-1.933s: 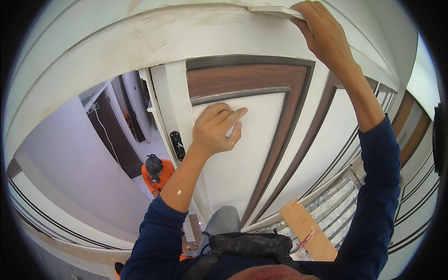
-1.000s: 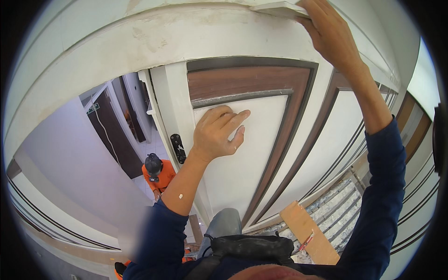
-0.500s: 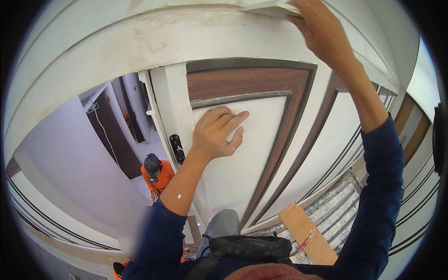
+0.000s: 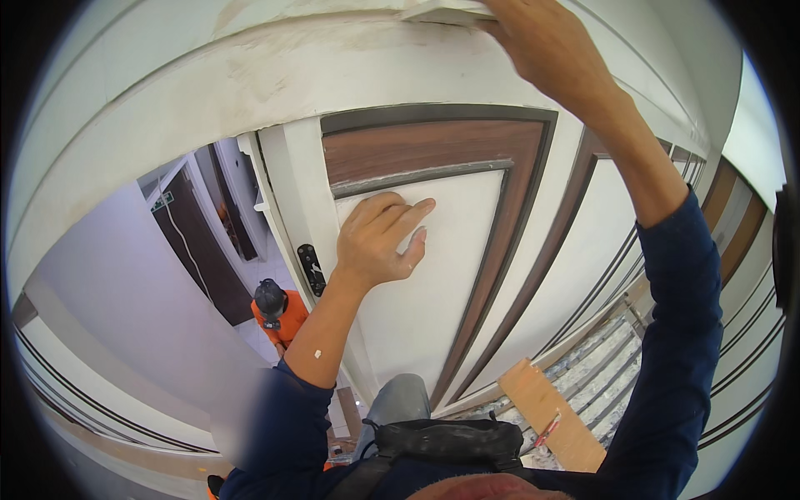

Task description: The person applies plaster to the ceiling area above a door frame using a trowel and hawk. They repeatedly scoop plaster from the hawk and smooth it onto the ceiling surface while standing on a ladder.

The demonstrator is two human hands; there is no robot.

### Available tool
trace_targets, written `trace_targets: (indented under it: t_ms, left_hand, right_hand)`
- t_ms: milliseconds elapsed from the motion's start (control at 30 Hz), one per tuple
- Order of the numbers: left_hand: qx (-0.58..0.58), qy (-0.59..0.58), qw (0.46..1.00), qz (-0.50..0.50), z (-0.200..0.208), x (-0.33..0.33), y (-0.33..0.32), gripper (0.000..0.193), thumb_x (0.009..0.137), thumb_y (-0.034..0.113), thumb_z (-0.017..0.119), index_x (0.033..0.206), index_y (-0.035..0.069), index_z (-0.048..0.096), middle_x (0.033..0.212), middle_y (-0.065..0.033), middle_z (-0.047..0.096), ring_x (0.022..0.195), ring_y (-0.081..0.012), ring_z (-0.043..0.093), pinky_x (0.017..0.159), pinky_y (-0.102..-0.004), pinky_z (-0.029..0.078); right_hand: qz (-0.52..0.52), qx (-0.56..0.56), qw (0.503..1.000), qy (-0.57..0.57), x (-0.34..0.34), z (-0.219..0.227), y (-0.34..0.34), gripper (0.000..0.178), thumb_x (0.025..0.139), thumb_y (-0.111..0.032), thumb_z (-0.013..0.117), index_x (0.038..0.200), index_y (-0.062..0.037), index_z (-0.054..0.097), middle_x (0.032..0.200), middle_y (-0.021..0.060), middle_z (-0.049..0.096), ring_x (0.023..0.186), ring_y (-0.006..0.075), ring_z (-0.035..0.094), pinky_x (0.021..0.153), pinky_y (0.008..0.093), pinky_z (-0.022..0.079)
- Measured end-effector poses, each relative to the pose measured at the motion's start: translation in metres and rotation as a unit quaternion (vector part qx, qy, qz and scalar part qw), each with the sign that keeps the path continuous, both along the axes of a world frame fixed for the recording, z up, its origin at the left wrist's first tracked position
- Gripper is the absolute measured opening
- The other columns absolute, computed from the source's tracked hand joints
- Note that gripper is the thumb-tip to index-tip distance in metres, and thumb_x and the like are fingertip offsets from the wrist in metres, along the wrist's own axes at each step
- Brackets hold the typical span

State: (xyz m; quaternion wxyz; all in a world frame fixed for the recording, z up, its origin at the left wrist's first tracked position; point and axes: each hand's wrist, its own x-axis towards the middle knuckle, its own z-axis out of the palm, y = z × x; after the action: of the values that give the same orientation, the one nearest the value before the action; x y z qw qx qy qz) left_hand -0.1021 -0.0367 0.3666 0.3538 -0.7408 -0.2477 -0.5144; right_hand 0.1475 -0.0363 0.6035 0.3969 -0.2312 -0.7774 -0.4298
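an indoor building site, shown by the smudged white beam at eleven o'clock, white-spattered slatted platform and plank at four, orange-clad co-worker at eight.

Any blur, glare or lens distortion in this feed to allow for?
All in head view: the fisheye bows the white beam into an arc, corners black; the left sleeve's outer edge smears into haze; the left hand looks fairly sharp; the right hand, holding a flat pale tool, is cropped at the top; the bright patch far right looks washed out.
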Motion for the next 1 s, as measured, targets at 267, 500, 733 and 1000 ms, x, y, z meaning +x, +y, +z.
trace_targets:
  t_ms: [267,500,733,1000]
  left_hand:
    - [-0.005,-0.003,1.000,-0.012,-0.001,0.001,0.000,0.038,0.072,0.012,0.072,0.109,0.010,0.080,0.082,-0.0040,0.072,0.088,-0.0236,0.066,0.078,-0.0340,0.055]
    - [-0.010,-0.006,1.000,-0.012,-0.004,-0.003,0.001,0.039,0.071,0.012,0.072,0.109,0.011,0.080,0.084,-0.0042,0.073,0.089,-0.0235,0.066,0.078,-0.0340,0.055]
    - [-0.024,-0.017,0.999,-0.034,-0.002,-0.001,-0.001,0.041,0.070,0.012,0.072,0.110,0.011,0.080,0.084,-0.0046,0.073,0.090,-0.0234,0.067,0.079,-0.0345,0.055]
    - [-0.018,-0.008,0.999,-0.029,-0.004,-0.006,0.000,0.040,0.070,0.012,0.073,0.110,0.011,0.079,0.084,-0.0047,0.073,0.088,-0.0229,0.067,0.079,-0.0342,0.055]
  right_hand:
    - [-0.042,-0.008,0.999,0.032,0.028,-0.007,0.020,0.016,0.099,-0.013,0.062,0.106,0.0005,0.059,0.103,0.0209,0.062,0.097,0.0374,0.060,0.085,0.0457,0.050]
    - [-0.011,0.005,1.000,0.019,0.022,-0.005,0.020,0.016,0.098,-0.014,0.063,0.108,-0.0007,0.059,0.101,0.0200,0.062,0.096,0.0372,0.060,0.084,0.0455,0.050]
    - [0.006,0.066,0.996,0.061,0.066,-0.010,0.034,0.023,0.095,-0.011,0.069,0.117,-0.0071,0.063,0.103,0.0133,0.067,0.094,0.0360,0.064,0.082,0.0431,0.052]
    - [0.004,0.041,0.999,0.012,-0.018,0.028,-0.014,0.017,0.097,-0.012,0.064,0.109,-0.0006,0.061,0.100,0.0183,0.063,0.096,0.0360,0.060,0.085,0.0442,0.050]
